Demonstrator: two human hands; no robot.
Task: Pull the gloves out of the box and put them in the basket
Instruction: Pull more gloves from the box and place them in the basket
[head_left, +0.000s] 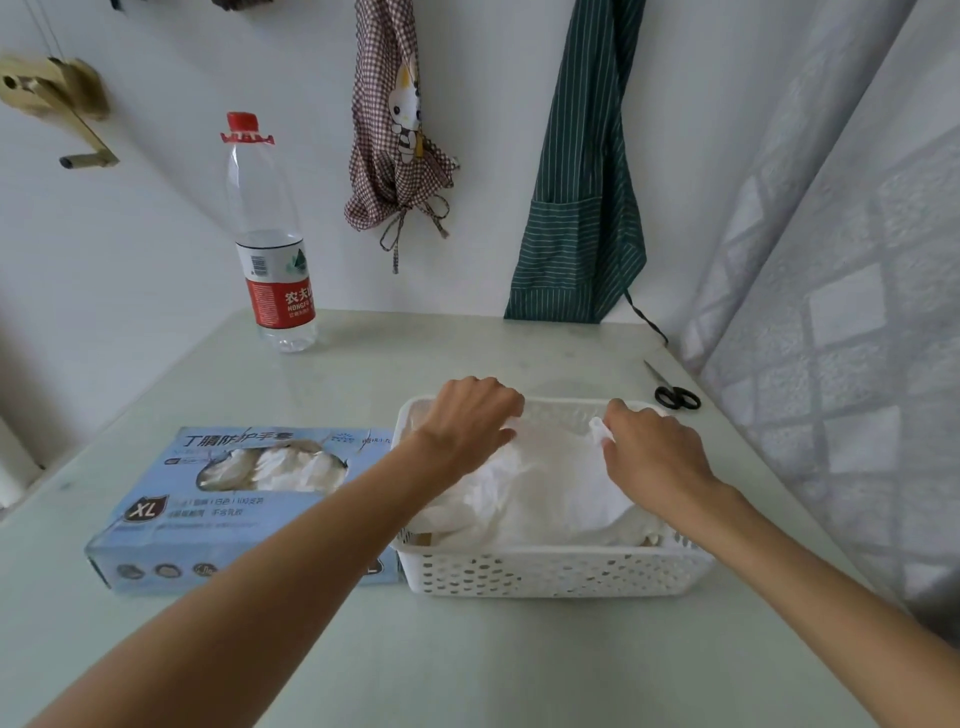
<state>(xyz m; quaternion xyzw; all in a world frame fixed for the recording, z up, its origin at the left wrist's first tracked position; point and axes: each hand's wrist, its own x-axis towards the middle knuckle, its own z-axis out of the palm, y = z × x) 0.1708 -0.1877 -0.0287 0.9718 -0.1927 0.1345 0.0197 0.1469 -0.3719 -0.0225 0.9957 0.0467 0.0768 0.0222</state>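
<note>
Glove box, blue: heading "丁腈防护手套" along the top; "XL" in a dark badge at lower left; smaller print beneath blurred. Water bottle, red label: "农夫" and "NONGFU" legible, the rest cut off.

Two bare forearms reach in from the bottom corners, no sleeves showing anywhere along them. The left hand and right hand wear no gloves, rings, watch or bracelet at the wrists.
</note>
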